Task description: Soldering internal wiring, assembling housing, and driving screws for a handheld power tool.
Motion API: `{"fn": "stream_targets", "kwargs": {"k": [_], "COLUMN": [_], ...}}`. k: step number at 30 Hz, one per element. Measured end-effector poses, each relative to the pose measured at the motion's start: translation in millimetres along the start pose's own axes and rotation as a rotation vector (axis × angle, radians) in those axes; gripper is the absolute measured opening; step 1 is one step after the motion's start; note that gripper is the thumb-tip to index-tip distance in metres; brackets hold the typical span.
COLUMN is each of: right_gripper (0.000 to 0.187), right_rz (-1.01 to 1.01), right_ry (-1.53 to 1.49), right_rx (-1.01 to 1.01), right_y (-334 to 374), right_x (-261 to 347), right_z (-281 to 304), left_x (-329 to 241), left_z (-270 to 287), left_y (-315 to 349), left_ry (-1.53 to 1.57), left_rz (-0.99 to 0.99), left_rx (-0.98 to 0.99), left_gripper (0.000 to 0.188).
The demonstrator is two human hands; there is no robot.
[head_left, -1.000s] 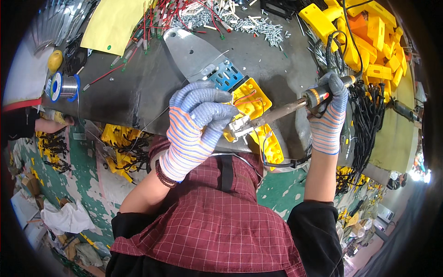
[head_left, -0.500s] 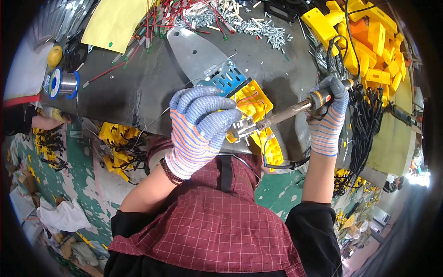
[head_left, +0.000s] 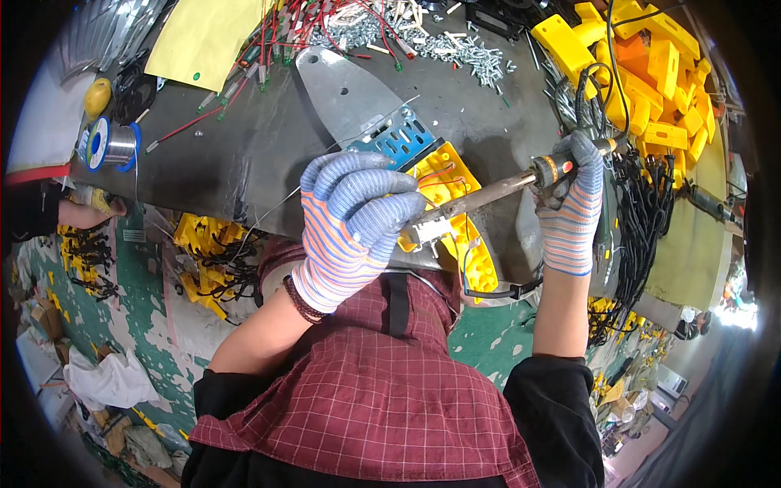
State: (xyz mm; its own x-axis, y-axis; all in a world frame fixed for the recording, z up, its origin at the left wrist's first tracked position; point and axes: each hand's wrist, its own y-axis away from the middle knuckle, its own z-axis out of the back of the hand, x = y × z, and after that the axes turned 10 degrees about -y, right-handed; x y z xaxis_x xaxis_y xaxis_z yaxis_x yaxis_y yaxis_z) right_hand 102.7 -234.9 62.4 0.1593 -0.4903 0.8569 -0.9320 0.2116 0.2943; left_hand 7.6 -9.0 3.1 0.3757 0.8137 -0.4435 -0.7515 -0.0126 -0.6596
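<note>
My right hand (head_left: 576, 199), in a striped glove, is closed round the handle of a soldering iron (head_left: 498, 192). The iron's barrel slants down to the left, and its tip end lies at the fingertips of my left hand (head_left: 350, 215). Those gloved fingers are pinched on a small white-and-metal part (head_left: 431, 231); they cover some of it. Just behind and below it sits an opened yellow plastic housing (head_left: 482, 264) with thin red and dark wires. A blue slotted metal piece (head_left: 400, 140) on a pointed grey metal plate (head_left: 342, 85) stands beyond my left fingers.
A solder wire spool (head_left: 114, 146) stands at the left table edge. Screws (head_left: 480, 61) and red-wired parts (head_left: 252, 61) lie at the back beside a yellow sheet (head_left: 199, 37). Yellow housings (head_left: 663, 73) and black cables (head_left: 643, 211) crowd the right. Another person's arm (head_left: 81, 213) shows far left.
The soldering iron has shifted left and slightly up, its tip end now over the small part by my left fingers. My right hand moved a little left; my left hand has barely moved.
</note>
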Motion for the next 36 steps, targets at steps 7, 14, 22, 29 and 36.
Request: {"fn": "stream_targets", "kwargs": {"k": [7, 14, 22, 29, 36], "right_gripper": [0.011, 0.015, 0.016, 0.018, 0.021], "right_rz": [-0.001, -0.079, -0.012, 0.096, 0.122], "right_ry": [0.011, -0.084, -0.058, 0.004, -0.003], "right_rx": [0.032, 0.029, 0.101, 0.142, 0.071], "right_y": [-2, -1, -2, -3, -4], "right_x": [-4, -1, 3, 3, -5], "right_z": [8, 9, 19, 22, 17], "left_x": [-1, -1, 1, 2, 3], "left_z": [-2, -2, -2, -3, -2], "left_y": [4, 5, 3, 3, 6], "left_ry": [-0.038, -0.057, 0.024, 0.042, -0.023], "left_rz": [-0.043, -0.051, 0.007, 0.020, -0.036], "left_rx": [-0.024, -0.017, 0.003, 0.003, -0.010], "left_gripper": [0.023, 0.024, 0.016, 0.013, 0.015]}}
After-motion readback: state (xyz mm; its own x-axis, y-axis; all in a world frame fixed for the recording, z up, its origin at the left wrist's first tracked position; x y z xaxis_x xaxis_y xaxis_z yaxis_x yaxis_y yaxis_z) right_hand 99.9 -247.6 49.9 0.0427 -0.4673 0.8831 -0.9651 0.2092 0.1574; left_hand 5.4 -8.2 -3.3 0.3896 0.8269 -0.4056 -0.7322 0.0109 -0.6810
